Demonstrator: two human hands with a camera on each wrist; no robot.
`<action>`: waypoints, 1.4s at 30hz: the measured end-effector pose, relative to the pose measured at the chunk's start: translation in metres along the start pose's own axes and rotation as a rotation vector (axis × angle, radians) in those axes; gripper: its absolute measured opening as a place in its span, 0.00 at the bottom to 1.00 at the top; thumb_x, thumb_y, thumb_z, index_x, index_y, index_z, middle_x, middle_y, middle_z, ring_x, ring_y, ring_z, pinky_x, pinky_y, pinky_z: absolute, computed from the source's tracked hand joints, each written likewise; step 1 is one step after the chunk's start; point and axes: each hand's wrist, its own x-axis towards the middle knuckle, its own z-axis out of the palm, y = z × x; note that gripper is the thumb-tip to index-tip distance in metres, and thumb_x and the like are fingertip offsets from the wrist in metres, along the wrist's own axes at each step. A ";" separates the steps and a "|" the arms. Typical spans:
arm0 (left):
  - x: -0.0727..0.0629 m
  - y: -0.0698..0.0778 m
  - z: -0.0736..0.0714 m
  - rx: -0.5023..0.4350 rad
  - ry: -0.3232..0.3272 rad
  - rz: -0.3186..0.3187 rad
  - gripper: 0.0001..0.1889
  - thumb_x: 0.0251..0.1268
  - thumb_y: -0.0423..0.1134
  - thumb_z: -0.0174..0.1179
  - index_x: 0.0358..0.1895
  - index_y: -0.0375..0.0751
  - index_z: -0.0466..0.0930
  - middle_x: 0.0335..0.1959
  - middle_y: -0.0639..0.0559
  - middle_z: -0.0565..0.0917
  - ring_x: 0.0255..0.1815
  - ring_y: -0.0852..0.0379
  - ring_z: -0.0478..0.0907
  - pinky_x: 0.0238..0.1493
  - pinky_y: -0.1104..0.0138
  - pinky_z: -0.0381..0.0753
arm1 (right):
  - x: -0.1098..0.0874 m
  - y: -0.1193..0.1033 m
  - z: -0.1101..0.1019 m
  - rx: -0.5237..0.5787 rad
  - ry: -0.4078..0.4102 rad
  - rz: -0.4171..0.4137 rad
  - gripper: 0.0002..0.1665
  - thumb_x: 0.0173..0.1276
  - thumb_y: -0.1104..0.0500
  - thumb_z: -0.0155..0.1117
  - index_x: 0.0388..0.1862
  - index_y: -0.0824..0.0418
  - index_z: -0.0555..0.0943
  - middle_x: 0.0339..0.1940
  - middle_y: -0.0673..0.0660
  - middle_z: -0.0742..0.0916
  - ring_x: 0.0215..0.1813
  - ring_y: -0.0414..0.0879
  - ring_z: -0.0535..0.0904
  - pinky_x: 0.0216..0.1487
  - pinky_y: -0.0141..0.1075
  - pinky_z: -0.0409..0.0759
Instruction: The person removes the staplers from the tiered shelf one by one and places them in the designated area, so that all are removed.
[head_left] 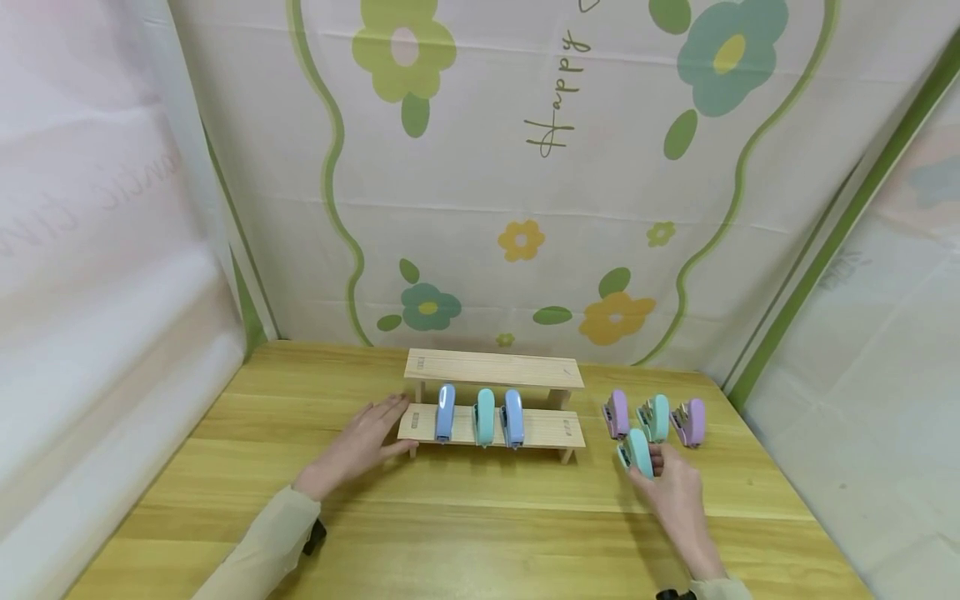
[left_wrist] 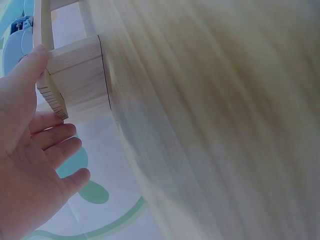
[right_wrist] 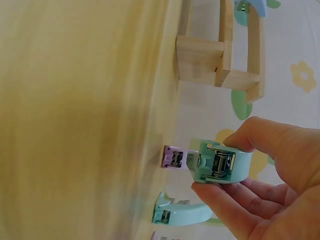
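Observation:
My left hand [head_left: 365,437] grips the left end of a two-step wooden rack [head_left: 491,367], thumb at the front edge of the lower board and fingers [left_wrist: 62,142] around its end. On that lower board stand a blue stapler [head_left: 446,412], a mint stapler [head_left: 484,417] and another blue stapler [head_left: 513,418], side by side. To the right of the rack, my right hand [head_left: 675,483] pinches a mint stapler [right_wrist: 220,162] between thumb and fingers. It is held above the table, its end with the metal part facing the wrist camera.
Just beyond the right hand, a purple stapler [head_left: 617,414], a mint stapler [head_left: 655,417] and another purple stapler [head_left: 688,422] stand in a row on the wood-grain table [head_left: 480,525]. The rack's upper board [head_left: 491,367] lies behind. A flowered cloth [head_left: 465,192] hangs at the back.

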 end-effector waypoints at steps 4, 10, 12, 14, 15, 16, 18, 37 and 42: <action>0.000 0.000 0.000 -0.001 -0.001 0.000 0.40 0.65 0.54 0.64 0.72 0.29 0.64 0.72 0.32 0.68 0.73 0.36 0.66 0.75 0.39 0.63 | -0.003 0.006 0.001 -0.013 -0.020 0.022 0.22 0.50 0.67 0.75 0.44 0.73 0.81 0.35 0.67 0.89 0.34 0.53 0.86 0.31 0.30 0.83; 0.000 0.000 0.001 -0.006 0.000 0.000 0.41 0.65 0.54 0.64 0.72 0.29 0.64 0.73 0.32 0.68 0.74 0.36 0.66 0.75 0.39 0.63 | -0.004 0.012 0.003 -0.034 -0.039 0.046 0.20 0.50 0.65 0.74 0.43 0.71 0.81 0.33 0.64 0.89 0.34 0.51 0.85 0.31 0.29 0.80; 0.000 0.000 0.001 -0.006 0.000 -0.002 0.41 0.65 0.53 0.64 0.72 0.29 0.64 0.73 0.32 0.68 0.74 0.36 0.66 0.75 0.39 0.63 | -0.004 0.013 0.004 -0.036 -0.039 0.044 0.20 0.50 0.64 0.73 0.43 0.70 0.81 0.33 0.63 0.89 0.34 0.50 0.85 0.31 0.29 0.80; 0.000 0.000 0.001 -0.004 0.000 -0.003 0.41 0.65 0.53 0.64 0.72 0.29 0.64 0.73 0.32 0.68 0.74 0.36 0.66 0.75 0.39 0.63 | -0.003 0.014 0.004 -0.036 -0.039 0.038 0.20 0.50 0.64 0.73 0.42 0.70 0.81 0.32 0.63 0.89 0.33 0.50 0.85 0.30 0.29 0.80; 0.000 0.000 0.001 -0.002 0.001 -0.002 0.41 0.65 0.53 0.64 0.72 0.29 0.64 0.72 0.32 0.68 0.74 0.36 0.66 0.75 0.39 0.63 | -0.003 0.014 0.004 -0.039 -0.042 0.037 0.20 0.50 0.65 0.73 0.42 0.70 0.81 0.32 0.63 0.89 0.33 0.49 0.85 0.30 0.28 0.80; 0.000 0.000 0.001 -0.001 0.000 -0.001 0.41 0.65 0.53 0.64 0.72 0.28 0.64 0.72 0.32 0.68 0.74 0.35 0.66 0.75 0.39 0.63 | -0.003 0.014 0.004 -0.041 -0.045 0.038 0.20 0.50 0.65 0.74 0.42 0.71 0.81 0.32 0.63 0.89 0.33 0.49 0.84 0.30 0.29 0.80; 0.000 0.000 0.000 0.002 -0.001 -0.001 0.41 0.65 0.54 0.64 0.72 0.29 0.64 0.72 0.32 0.68 0.74 0.36 0.66 0.74 0.39 0.63 | -0.003 0.014 0.004 -0.045 -0.057 0.044 0.19 0.50 0.65 0.73 0.42 0.71 0.81 0.32 0.63 0.89 0.33 0.50 0.84 0.30 0.29 0.80; 0.000 0.000 0.000 0.005 -0.003 0.011 0.41 0.66 0.54 0.63 0.72 0.28 0.63 0.73 0.32 0.68 0.74 0.35 0.66 0.75 0.39 0.63 | -0.004 0.013 0.001 -0.061 -0.155 0.091 0.20 0.53 0.63 0.72 0.44 0.72 0.80 0.34 0.66 0.89 0.35 0.53 0.85 0.32 0.34 0.82; 0.000 0.000 0.000 -0.002 -0.002 0.009 0.40 0.66 0.53 0.63 0.72 0.28 0.63 0.73 0.32 0.67 0.74 0.35 0.65 0.75 0.39 0.62 | -0.003 0.012 0.001 -0.070 -0.166 0.087 0.21 0.52 0.63 0.72 0.43 0.73 0.79 0.34 0.66 0.89 0.36 0.54 0.86 0.34 0.38 0.84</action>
